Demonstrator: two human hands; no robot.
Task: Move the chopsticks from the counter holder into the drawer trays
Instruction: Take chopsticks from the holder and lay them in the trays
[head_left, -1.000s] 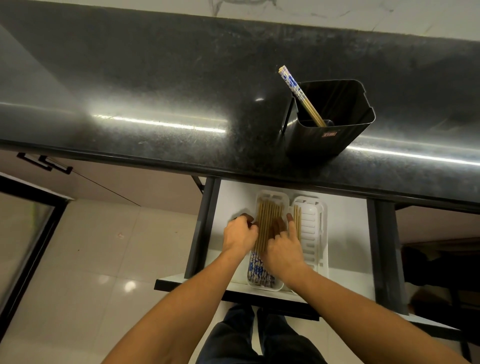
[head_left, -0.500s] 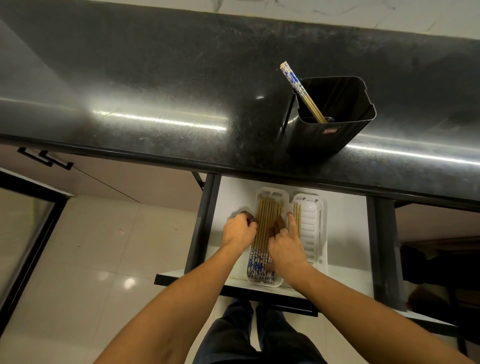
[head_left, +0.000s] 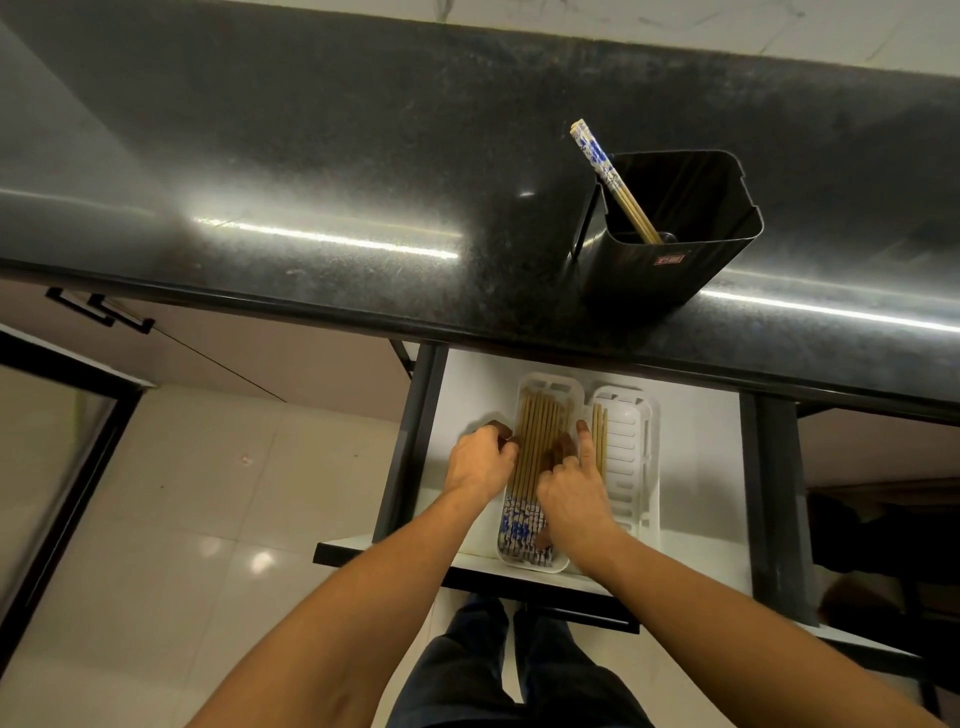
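Drawer (head_left: 691, 415) pulled open below black counter (head_left: 311, 156). Two white trays side by side inside. Left tray (head_left: 524, 387) packed with chopsticks (head_left: 537, 441); right tray (head_left: 631, 457) has a couple. Left hand (head_left: 480, 462) curled at left tray's 9 o'clock edge, grasp unclear. Right hand (head_left: 571, 486) rests on the bundle, index finger extended, gripping nothing. Holder (head_left: 675, 249) on counter at 1 o'clock, with one blue-patterned pair (head_left: 613, 182) leaning inside.

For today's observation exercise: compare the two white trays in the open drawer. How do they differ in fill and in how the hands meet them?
The left tray holds a full row of chopsticks; the right tray holds only a couple at its left edge, its slotted floor mostly bare. Both the left hand and right hand work at the left tray; only a right fingertip reaches toward the right tray. Both are white, slotted, lying side by side.
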